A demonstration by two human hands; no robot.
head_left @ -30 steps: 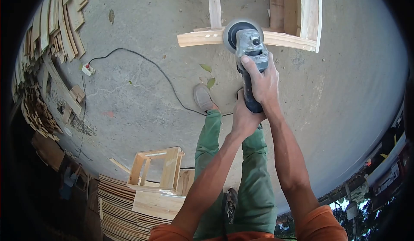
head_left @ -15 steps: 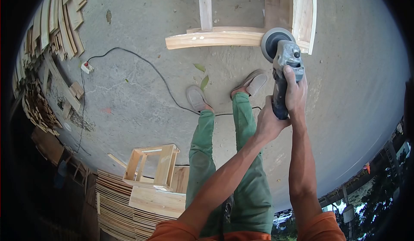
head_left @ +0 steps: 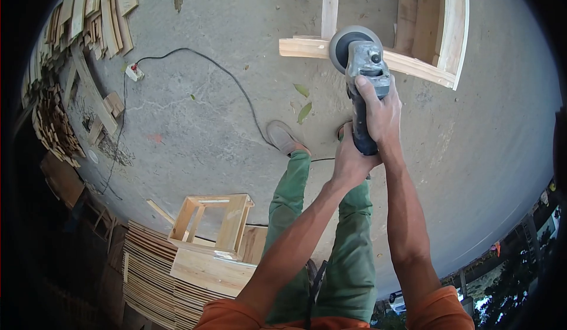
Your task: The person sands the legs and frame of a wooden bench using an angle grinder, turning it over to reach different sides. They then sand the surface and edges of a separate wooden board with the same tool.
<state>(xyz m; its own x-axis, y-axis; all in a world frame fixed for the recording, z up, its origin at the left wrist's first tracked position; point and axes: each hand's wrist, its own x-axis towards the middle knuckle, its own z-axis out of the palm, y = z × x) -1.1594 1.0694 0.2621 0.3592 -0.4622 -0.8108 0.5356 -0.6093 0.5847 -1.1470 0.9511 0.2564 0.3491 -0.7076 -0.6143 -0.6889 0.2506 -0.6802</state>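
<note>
An angle grinder (head_left: pixel 367 64) with a round grey disc (head_left: pixel 339 47) is held out in front of me by both hands. My left hand (head_left: pixel 352 163) wraps round the rear of its dark handle. Higher up, my right hand (head_left: pixel 385 114) grips the body, thumb lying along the top near the grinder's head. The disc overlaps the near rail (head_left: pixel 413 69) of a pale wooden frame (head_left: pixel 453 34), right of the rail's left end. Part of that rail is hidden behind the disc and the grinder.
A black cord (head_left: pixel 221 70) runs across the concrete floor to a white socket box (head_left: pixel 135 72). Wooden slats (head_left: pixel 106 11) are piled at the upper left. Another small wooden frame (head_left: pixel 221 220) sits on stacked boards (head_left: pixel 150 265) at lower left. Leaves (head_left: pixel 304 112) lie near my feet.
The grinder and both hands have moved left along the rail, away from the frame's right corner. The whole view has shifted, with the frame now farther right.
</note>
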